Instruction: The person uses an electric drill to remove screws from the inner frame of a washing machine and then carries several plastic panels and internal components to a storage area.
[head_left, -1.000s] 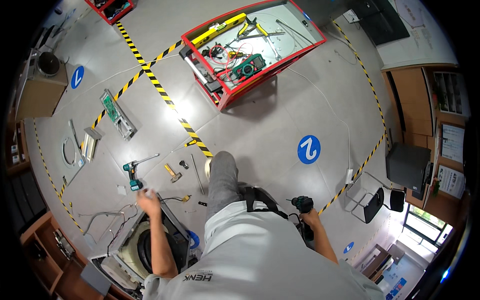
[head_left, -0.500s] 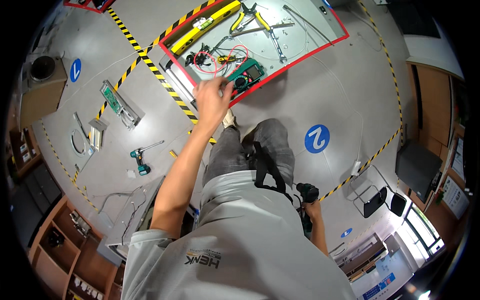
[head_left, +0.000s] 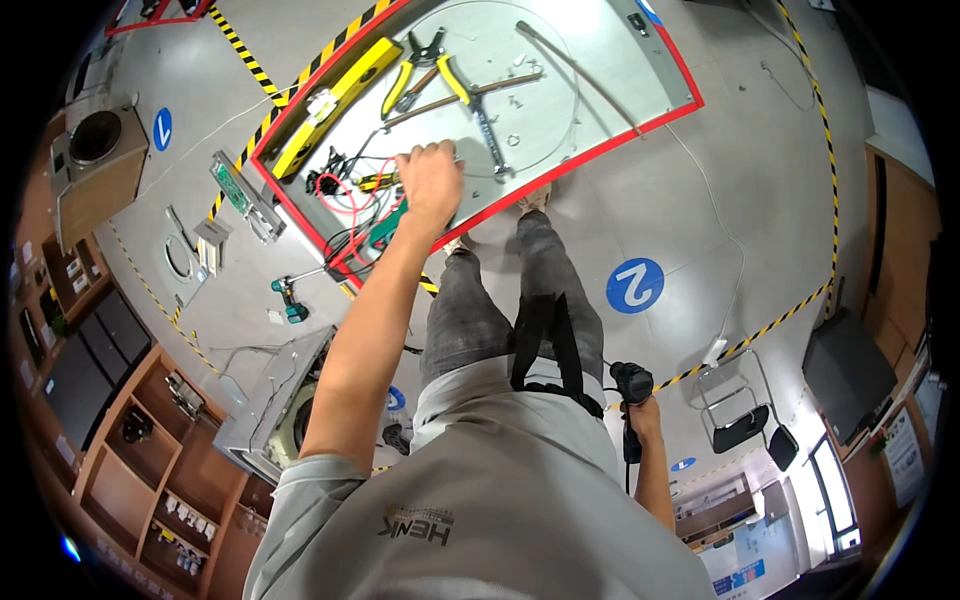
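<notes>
My left hand [head_left: 432, 185] is over the near left part of a red-edged tray [head_left: 590, 163], its fingers bent and drawn together. What it holds, if anything, is hidden. Beneath the hand and wrist, a green multimeter [head_left: 388, 226] shows only in part. Red and black test leads [head_left: 345, 240] lie tangled beside it, near a small yellow-and-black tool [head_left: 377, 182]. Past the fingertips lie a wrench [head_left: 488, 135] and yellow-handled pliers [head_left: 455, 80]. Low at my right side, my right hand [head_left: 645, 418] is wrapped round the handle of a dark power drill [head_left: 632, 382].
A yellow spirit level [head_left: 340, 105] and long thin rods [head_left: 580, 75] lie in the tray. On the floor to the left are a teal drill [head_left: 290, 300] and a unit with a green circuit board [head_left: 243, 197]. A folding chair [head_left: 740, 425] stands at right, near a white cable [head_left: 725, 250].
My left hand has moved from the tray's near left edge further over the multimeter, covering most of it. The tray appears further left in view. The drill stays in my right hand.
</notes>
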